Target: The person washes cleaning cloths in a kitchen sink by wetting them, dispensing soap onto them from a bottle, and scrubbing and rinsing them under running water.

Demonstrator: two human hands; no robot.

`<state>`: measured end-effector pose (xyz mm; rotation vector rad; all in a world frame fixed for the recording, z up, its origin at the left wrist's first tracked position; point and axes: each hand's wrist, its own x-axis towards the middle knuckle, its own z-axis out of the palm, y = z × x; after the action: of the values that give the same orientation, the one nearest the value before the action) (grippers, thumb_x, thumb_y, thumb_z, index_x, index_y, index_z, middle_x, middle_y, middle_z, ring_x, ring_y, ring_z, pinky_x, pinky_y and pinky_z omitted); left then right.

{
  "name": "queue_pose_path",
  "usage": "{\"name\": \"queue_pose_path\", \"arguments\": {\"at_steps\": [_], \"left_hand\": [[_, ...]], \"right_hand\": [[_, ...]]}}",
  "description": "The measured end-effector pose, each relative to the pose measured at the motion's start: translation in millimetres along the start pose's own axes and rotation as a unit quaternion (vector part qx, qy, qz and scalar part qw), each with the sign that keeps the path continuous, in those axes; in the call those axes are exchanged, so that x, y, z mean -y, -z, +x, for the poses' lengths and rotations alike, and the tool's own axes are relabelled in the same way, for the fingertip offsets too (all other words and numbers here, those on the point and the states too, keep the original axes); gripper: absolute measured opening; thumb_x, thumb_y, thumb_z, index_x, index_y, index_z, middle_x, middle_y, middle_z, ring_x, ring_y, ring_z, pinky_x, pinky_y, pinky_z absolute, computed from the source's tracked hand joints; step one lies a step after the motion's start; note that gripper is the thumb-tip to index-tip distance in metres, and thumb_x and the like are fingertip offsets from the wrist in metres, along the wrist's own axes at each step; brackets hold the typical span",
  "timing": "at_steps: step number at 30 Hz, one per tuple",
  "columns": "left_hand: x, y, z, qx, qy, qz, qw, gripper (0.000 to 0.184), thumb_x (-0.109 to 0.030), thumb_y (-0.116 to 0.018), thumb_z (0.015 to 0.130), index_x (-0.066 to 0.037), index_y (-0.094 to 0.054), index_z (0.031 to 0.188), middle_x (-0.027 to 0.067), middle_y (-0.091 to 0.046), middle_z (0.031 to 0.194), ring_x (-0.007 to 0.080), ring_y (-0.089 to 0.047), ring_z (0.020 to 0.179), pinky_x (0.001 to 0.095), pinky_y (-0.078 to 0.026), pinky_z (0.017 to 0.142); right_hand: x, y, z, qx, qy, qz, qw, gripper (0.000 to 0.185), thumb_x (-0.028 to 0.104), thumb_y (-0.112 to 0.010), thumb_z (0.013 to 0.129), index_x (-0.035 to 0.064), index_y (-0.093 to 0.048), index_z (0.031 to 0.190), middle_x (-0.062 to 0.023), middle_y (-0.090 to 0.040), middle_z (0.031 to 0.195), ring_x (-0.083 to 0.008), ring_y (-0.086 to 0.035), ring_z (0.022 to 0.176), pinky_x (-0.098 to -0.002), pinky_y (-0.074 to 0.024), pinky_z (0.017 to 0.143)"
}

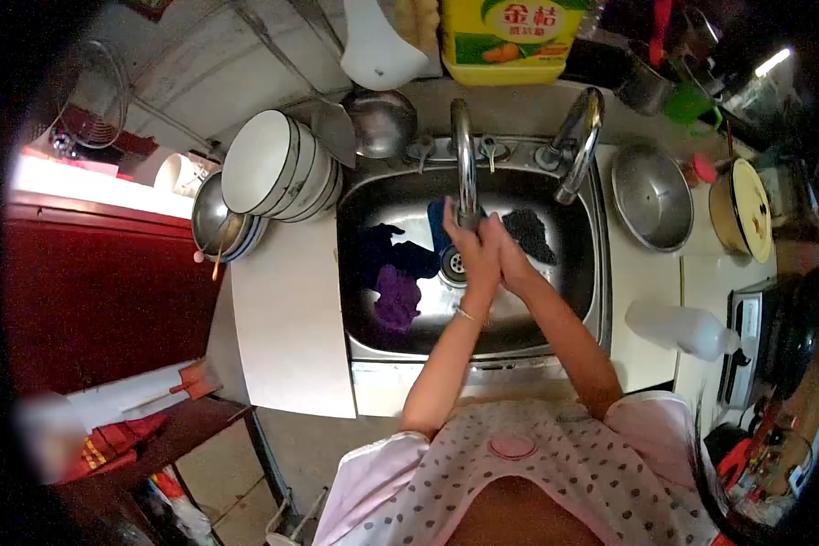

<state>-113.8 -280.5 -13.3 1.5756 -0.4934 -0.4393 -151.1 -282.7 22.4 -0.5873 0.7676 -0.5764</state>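
Under the spout of the curved chrome faucet (pixel 464 155), my two hands press together over the sink (pixel 555 314). My left hand (pixel 476 255) has its fingers stretched up beside the spout. Against its side lies my right hand (pixel 511 257), fingers extended and partly hidden. No object shows between them. Below them is the drain strainer (pixel 453 266). Dark blue cloth (pixel 382 255) and a purple cloth (pixel 397 298) lie in the basin's left half. A blue piece (pixel 439 226) sits behind my hands, and a dark grey mesh-like pad (pixel 530 235) lies to the right.
Stacked white bowls (pixel 262 164) stand left of the sink. A second faucet (pixel 582 146) rises at the back right. A metal basin (pixel 652 197), a yellow-lidded pot (pixel 749 209) and a lying whitish bottle (pixel 682 329) occupy the right counter. A yellow jug (pixel 510 41) stands behind.
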Motion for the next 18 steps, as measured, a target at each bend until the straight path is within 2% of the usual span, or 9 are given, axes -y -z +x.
{"name": "queue_pose_path", "arguments": {"at_steps": [3, 5, 6, 8, 11, 12, 15, 16, 18], "left_hand": [[6, 21, 15, 0.098, 0.062, -0.125, 0.985, 0.033, 0.0, -0.046, 0.068, 0.0, -0.036, 0.1, 0.0121, -0.04, 0.097, 0.0203, -0.041, 0.088, 0.0293, -0.032, 0.078], [-7, 28, 20, 0.103, 0.155, -0.252, 0.95, 0.023, -0.019, -0.053, 0.073, -0.004, -0.04, 0.085, 0.004, -0.046, 0.077, 0.0137, -0.044, 0.067, 0.0277, -0.039, 0.062], [-4, 30, 25, 0.104, 0.153, -0.249, 0.951, 0.023, -0.019, -0.053, 0.073, -0.004, -0.04, 0.085, 0.004, -0.046, 0.077, 0.0137, -0.044, 0.067, 0.0277, -0.039, 0.062], [6, 31, 34, 0.071, 0.377, -0.473, 0.793, 0.028, -0.033, -0.048, 0.075, -0.006, -0.043, 0.078, 0.0034, -0.047, 0.074, 0.0144, -0.046, 0.064, 0.028, -0.04, 0.059], [-37, 26, 16, 0.072, 0.441, -0.422, 0.789, 0.032, -0.04, -0.044, 0.075, -0.008, -0.045, 0.075, 0.0029, -0.048, 0.071, 0.0144, -0.047, 0.062, 0.0291, -0.041, 0.058], [1, 25, 16, 0.082, 0.382, -0.444, 0.807, 0.03, -0.035, -0.044, 0.076, -0.006, -0.045, 0.084, 0.0048, -0.049, 0.077, 0.0155, -0.049, 0.063, 0.0304, -0.041, 0.059], [12, 23, 9, 0.053, 0.317, -0.365, 0.874, 0.025, -0.026, -0.046, 0.076, -0.004, -0.045, 0.088, 0.006, -0.049, 0.082, 0.0161, -0.049, 0.066, 0.0306, -0.041, 0.06], [10, 26, 6, 0.108, 0.19, -0.276, 0.936, 0.022, -0.018, -0.047, 0.076, -0.002, -0.044, 0.091, 0.0064, -0.049, 0.084, 0.0158, -0.049, 0.07, 0.0266, -0.04, 0.063], [8, 26, -2, 0.138, 0.103, -0.188, 0.967, 0.022, -0.016, -0.047, 0.076, -0.002, -0.045, 0.093, 0.0059, -0.049, 0.084, 0.0144, -0.048, 0.071, 0.0245, -0.038, 0.066]], "right_hand": [[-11, 15, -19, 0.021, 0.022, -0.072, 0.997, 0.044, 0.036, -0.03, 0.081, 0.0016, -0.042, 0.104, -0.012, -0.042, 0.106, -0.0181, -0.036, 0.103, -0.0271, -0.0265, 0.087], [-6, 29, -30, 0.091, 0.15, -0.216, 0.96, 0.042, 0.033, -0.034, 0.08, -0.0008, -0.04, 0.104, -0.0112, -0.044, 0.103, -0.0182, -0.042, 0.096, -0.0315, -0.0357, 0.079], [-2, 40, -33, 0.033, 0.143, -0.15, 0.978, 0.04, 0.03, -0.037, 0.079, -0.0016, -0.041, 0.103, -0.012, -0.044, 0.103, -0.0197, -0.042, 0.096, -0.0336, -0.0346, 0.08], [-7, 61, -27, -0.155, 0.175, -0.077, 0.969, 0.043, 0.025, -0.047, 0.075, 0.0005, -0.037, 0.109, -0.0124, -0.039, 0.109, -0.0201, -0.039, 0.098, -0.0325, -0.0293, 0.085], [-10, 33, -24, -0.148, 0.202, -0.118, 0.961, 0.049, 0.025, -0.05, 0.073, 0.0055, -0.032, 0.115, -0.0096, -0.033, 0.113, -0.0163, -0.034, 0.101, -0.0269, -0.0263, 0.085], [-24, 39, -14, -0.123, 0.181, -0.185, 0.958, 0.051, 0.025, -0.051, 0.074, 0.0096, -0.029, 0.117, -0.0071, -0.028, 0.116, -0.0136, -0.029, 0.102, -0.0237, -0.0241, 0.085], [-34, 24, -5, -0.123, 0.226, -0.143, 0.956, 0.042, 0.018, -0.05, 0.074, 0.0054, -0.036, 0.111, -0.0064, -0.041, 0.105, -0.012, -0.039, 0.092, -0.022, -0.0307, 0.078], [-38, 27, 2, -0.125, 0.226, -0.141, 0.956, 0.042, 0.018, -0.05, 0.074, 0.0054, -0.036, 0.111, -0.0064, -0.041, 0.105, -0.012, -0.039, 0.092, -0.022, -0.0307, 0.078], [-40, 29, 12, -0.2, 0.308, -0.272, 0.89, 0.032, 0.019, -0.052, 0.073, 0.0009, -0.046, 0.098, -0.0116, -0.05, 0.092, -0.0155, -0.048, 0.081, -0.0244, -0.036, 0.073]]}}
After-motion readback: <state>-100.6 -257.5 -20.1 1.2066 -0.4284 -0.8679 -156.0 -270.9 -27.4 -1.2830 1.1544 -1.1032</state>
